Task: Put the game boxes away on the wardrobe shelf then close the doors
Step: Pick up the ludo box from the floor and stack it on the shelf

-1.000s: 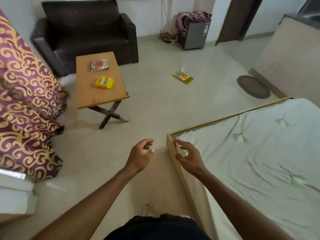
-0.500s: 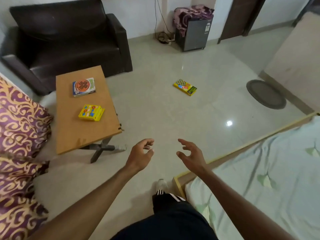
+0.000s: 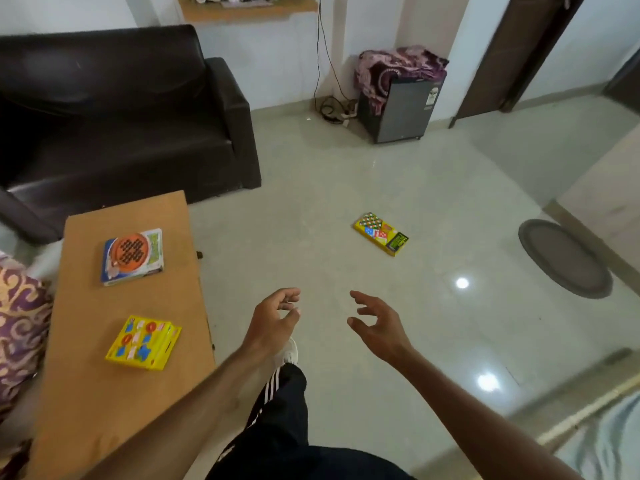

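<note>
Three game boxes are in sight. A yellow box [image 3: 381, 237] lies flat on the floor ahead of me. On the wooden table [image 3: 86, 393] at my left lie a blue and orange box [image 3: 133, 256] and a smaller yellow box [image 3: 143, 342]. My left hand [image 3: 273, 322] and my right hand [image 3: 379, 325] hang in the air over the floor, fingers loosely curled, holding nothing. Both are well short of the floor box. No wardrobe is in view.
A black sofa [image 3: 114, 112] stands behind the table. A small fridge [image 3: 401, 109] draped with a blanket sits by the far wall, with cables beside it. A round grey mat [image 3: 564, 258] lies at right. A bed corner [image 3: 588, 434] shows at bottom right, patterned cushions [image 3: 20, 323] at left.
I have stepped forward away from the bed, so the table and floor box are nearer. My right hand has come off the bed corner; both hands stay empty.
</note>
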Available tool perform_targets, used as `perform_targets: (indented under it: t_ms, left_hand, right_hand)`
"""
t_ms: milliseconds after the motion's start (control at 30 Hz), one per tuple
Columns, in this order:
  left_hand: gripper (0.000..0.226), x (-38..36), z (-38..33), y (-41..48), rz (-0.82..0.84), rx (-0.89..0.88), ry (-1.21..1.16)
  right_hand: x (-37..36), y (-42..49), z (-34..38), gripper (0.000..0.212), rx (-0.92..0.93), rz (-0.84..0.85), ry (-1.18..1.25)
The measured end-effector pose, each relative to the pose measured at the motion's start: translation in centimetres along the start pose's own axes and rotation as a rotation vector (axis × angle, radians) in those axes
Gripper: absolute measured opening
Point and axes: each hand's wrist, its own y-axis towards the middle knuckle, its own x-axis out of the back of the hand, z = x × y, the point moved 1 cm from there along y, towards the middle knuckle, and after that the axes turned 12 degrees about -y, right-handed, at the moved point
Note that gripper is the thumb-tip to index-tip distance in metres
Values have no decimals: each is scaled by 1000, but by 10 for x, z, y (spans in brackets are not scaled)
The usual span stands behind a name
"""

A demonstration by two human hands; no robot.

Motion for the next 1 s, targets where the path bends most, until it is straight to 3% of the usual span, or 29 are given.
perform_targets:
  t_ms: [200,433,767,1000]
  left_hand:
    - [34,-1,-50,203,86,-4,57]
    - [34,-70,-120,413,293,-22,141]
    - [34,-272,-155,710,636,-50,442]
    - [31,-413,-105,852,944,7,743]
  right_hand:
    - [22,177,30,50,-53,-46,14]
    - [83,348,18,49,-217,-224,155]
    - [167,562,-122,53,-541,-462,361]
    - [162,673,-221,54,-871,-545,561]
